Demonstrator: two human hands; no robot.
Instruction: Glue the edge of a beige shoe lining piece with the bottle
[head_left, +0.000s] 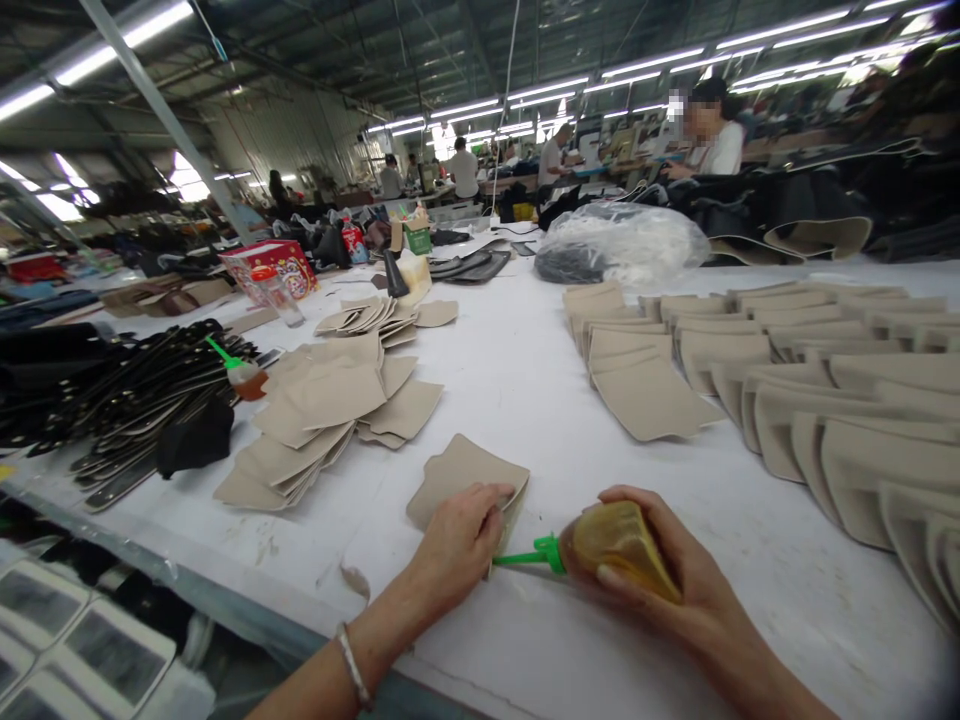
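My right hand (660, 580) is wrapped round a soft amber glue bottle (619, 545) with a green nozzle (525, 556) that points left. The nozzle tip reaches the near edge of a small stack of beige cut fabric pieces (461, 475) on the white table (525, 390). My left hand (461, 545) lies on that stack's near edge, fingers curled down on the top piece. A bracelet shows on my left wrist.
Loose heaps of beige pieces (330, 420) lie to the left, overlapping rows of them (787, 380) to the right. Black straps (127, 400) and a second glue bottle (240, 372) sit far left. A plastic bag (622, 240), a red box (270, 265) and seated workers are behind.
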